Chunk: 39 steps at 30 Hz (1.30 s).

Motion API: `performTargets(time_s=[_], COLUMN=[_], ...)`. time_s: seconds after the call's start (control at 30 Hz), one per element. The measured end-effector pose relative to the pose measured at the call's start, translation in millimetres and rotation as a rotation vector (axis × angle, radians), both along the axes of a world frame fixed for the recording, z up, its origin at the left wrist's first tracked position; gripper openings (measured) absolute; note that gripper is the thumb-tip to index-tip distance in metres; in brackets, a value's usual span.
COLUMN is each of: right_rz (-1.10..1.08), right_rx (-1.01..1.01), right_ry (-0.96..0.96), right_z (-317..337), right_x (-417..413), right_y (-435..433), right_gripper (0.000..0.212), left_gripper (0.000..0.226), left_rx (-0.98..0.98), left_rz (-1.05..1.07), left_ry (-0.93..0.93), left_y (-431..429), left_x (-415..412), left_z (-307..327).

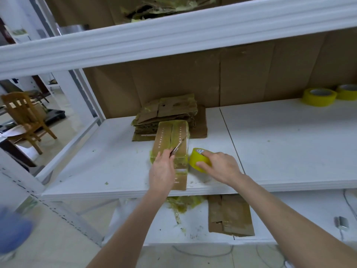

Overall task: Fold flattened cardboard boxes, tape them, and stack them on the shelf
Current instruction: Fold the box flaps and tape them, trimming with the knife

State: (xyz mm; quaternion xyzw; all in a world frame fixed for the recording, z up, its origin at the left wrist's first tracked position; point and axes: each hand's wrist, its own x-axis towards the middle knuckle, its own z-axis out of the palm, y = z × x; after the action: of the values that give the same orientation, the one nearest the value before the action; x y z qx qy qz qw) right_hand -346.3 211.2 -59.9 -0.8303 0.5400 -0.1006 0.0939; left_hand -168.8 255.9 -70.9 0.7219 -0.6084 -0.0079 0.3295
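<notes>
left hand [163,171] gripped cutter [176,148], blade on box [170,136] top | right hand [222,167] fingers [207,152] curled round tape roll [197,159] at box's 3 o'clock | box on shelf [289,142], flat stack [173,111] at its 12 o'clock | judged: keep tape taut, slice close to box edge, blade angled away from fingers

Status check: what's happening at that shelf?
Left hand grips cutter over taped box. Right hand holds yellow tape roll beside it. Flattened stack sits behind.
</notes>
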Motion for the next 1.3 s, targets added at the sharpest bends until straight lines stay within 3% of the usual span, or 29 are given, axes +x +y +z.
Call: performTargets(time_s=[0.2, 0.6, 0.7, 0.77, 0.97, 1.3], right_rz=[-0.13, -0.173, -0.231, -0.271, -0.344, -0.366], right_rx=[-0.098, -0.04, 0.0, 0.021, 0.021, -0.026], right_ry=[-0.002, -0.051, -0.132, -0.182, -0.198, -0.172], right_z=[6.2, 12.8, 16.9, 19.0, 20.9, 15.4], right_x=[-17.7, -12.1, -9.9, -8.4, -5.6, -2.1], right_y=[-7.1, -5.4, -2.5, -2.0, -0.6, -3.0], right_gripper=[0.044, 0.028, 0.023, 0.024, 0.025, 0.025], left_gripper=[0.022, 0.023, 0.022, 0.029, 0.058, 0.068], left_rx=[0.014, 0.001, -0.105, -0.17, 0.155, 0.29], left_rz=[0.038, 0.031, -0.024, -0.046, -0.107, -0.027], left_ry=[-0.047, -0.01, 0.093, 0.047, -0.15, -0.198], left_y=[-1.9, -0.6, 6.9, 20.3, 54.8, 42.9], left_x=[0.7, 0.0, 0.5, -6.5, -43.4, -59.5], left_z=[-2.1, 6.7, 21.1, 30.6, 10.5, 17.0])
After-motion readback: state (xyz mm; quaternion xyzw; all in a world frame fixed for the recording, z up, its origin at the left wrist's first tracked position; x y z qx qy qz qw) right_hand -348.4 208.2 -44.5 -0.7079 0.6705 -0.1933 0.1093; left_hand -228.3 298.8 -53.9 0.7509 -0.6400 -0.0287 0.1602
